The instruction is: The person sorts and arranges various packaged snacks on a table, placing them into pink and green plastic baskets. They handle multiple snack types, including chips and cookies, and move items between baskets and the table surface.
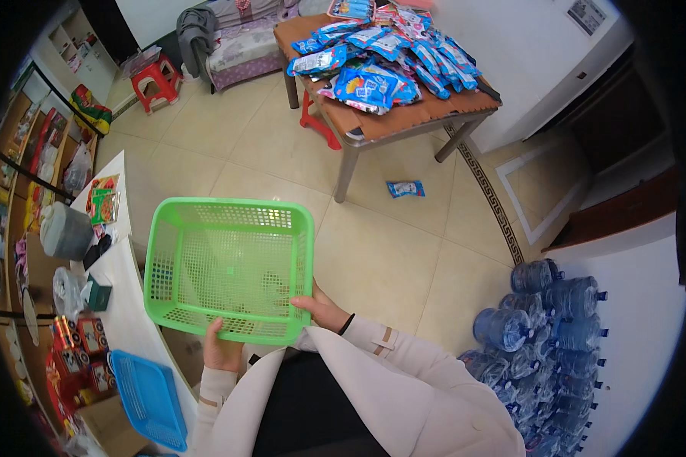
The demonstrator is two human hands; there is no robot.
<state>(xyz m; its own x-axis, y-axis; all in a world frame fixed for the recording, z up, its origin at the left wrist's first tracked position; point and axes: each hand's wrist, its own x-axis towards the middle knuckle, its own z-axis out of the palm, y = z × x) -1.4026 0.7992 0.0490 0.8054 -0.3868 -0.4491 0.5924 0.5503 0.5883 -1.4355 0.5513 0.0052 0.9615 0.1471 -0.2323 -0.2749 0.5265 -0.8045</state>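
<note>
A green plastic basket (pixel 228 204) with a perforated floor and sides is held out over the tiled floor, and nothing lies in it. My left hand (pixel 223 349) grips its near wall, thumb over the rim. My right hand (pixel 322 308) holds the right wall near the front corner, its thumb also over the rim. The fingers of both hands are mostly hidden under the basket. Beyond it, blue snack packets (pixel 366 88) are heaped on a brown-topped table (pixel 360 123).
A white counter (pixel 128 308) runs along the left, bearing a blue plastic basket (pixel 148 394) and a tissue box (pixel 99 293). Large water bottles (pixel 503 329) are stacked at the right. One blue packet (pixel 406 189) lies on the floor near a table leg. A red stool (pixel 156 83) stands farther back.
</note>
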